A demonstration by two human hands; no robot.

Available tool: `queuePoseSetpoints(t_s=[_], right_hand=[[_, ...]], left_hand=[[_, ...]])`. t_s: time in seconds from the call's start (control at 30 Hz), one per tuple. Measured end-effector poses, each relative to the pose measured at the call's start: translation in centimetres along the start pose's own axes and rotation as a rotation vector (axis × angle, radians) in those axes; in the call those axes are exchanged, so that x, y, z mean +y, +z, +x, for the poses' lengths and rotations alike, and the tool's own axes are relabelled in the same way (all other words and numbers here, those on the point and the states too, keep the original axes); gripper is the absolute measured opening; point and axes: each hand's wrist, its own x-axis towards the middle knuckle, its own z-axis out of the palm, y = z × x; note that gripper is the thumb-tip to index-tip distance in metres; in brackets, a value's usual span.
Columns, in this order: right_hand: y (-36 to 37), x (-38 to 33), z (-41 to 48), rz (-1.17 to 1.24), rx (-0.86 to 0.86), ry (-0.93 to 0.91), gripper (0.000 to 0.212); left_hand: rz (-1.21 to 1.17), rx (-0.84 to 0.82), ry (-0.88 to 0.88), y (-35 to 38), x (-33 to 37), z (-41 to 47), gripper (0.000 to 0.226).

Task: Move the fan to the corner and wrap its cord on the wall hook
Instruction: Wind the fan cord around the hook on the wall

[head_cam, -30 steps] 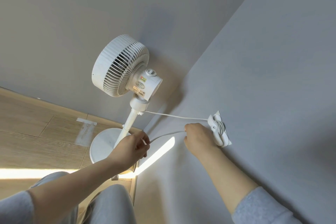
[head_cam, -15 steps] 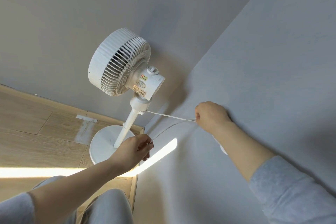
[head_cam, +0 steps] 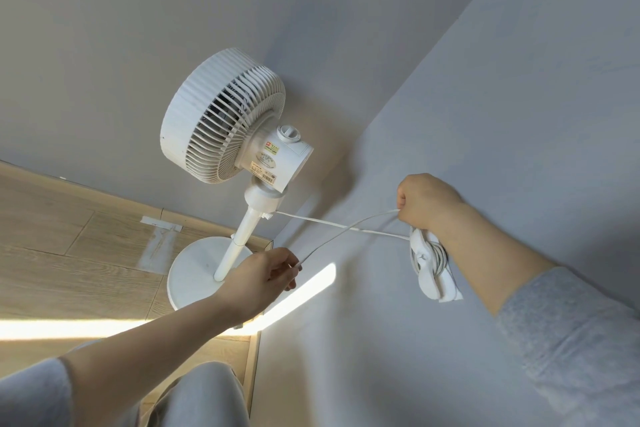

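A white pedestal fan [head_cam: 228, 125] stands on its round base [head_cam: 194, 270] in the corner where two grey walls meet. Its thin white cord [head_cam: 332, 224] runs from the fan's neck to a white wall hook [head_cam: 429, 263] on the right wall, where several loops are wound. My right hand [head_cam: 426, 201] grips the cord just above the hook, partly hiding the hook's top. My left hand [head_cam: 263, 281] pinches the same cord lower down, in front of the fan base. The cord stretches in a slack arc between both hands.
Wooden floor [head_cam: 69, 236] lies to the left, with a patch of tape [head_cam: 159, 236] near the baseboard. A bright strip of sunlight [head_cam: 69, 326] crosses the floor and the wall's foot. My grey-clad knees [head_cam: 201, 395] are at the bottom edge.
My right hand rose from beside the hook to above it, carrying the cord up and over. The left hand stayed near the fan base, still holding the cord.
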Motion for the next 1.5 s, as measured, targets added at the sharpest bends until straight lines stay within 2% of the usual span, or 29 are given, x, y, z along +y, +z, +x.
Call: queuePoseSetpoints(t_s=[0.13,0.3,0.7,0.83,0.97,1.03,1.23,1.33,1.5], right_hand=[[-0.7,0.3,-0.3,-0.013,0.024,0.032,0.027],[-2.0,0.7,-1.1,-0.015,0.041,0.081,0.029],[-3.1,2.1,-5.0,0.160,0.080,0.084,0.013],[-3.3,2.5,-7.1,0.208,0.077,0.055,0.030],[-3.3,2.5,-9.8,0.202,0.043,0.008,0.017],[-3.2,2.5,-11.0,0.204,0.037,-0.014,0.014],[-2.5,1.8,-15.4,0.153,0.071,-0.038,0.024],[-2.2,1.4,-17.1,0.126,0.093,-0.025,0.019],[-0.6,1.2,-18.8,0.164,0.149,0.030,0.025]], left_hand=[[0.018,-0.031,0.038,-0.1,0.9,0.3,0.014],[-0.003,0.012,0.064,-0.6,1.9,0.7,0.014],[0.027,0.025,0.105,-0.8,3.8,-2.1,0.016],[0.087,0.031,0.129,-1.3,4.3,-3.4,0.016],[0.120,0.034,0.157,-1.5,5.1,-5.0,0.017],[0.135,0.026,0.166,-1.3,5.4,-5.8,0.017],[0.161,-0.034,0.197,-0.7,6.7,-8.3,0.016],[0.164,-0.057,0.216,-0.4,7.0,-9.4,0.016],[0.174,-0.097,0.204,-0.1,6.4,-11.0,0.015]])
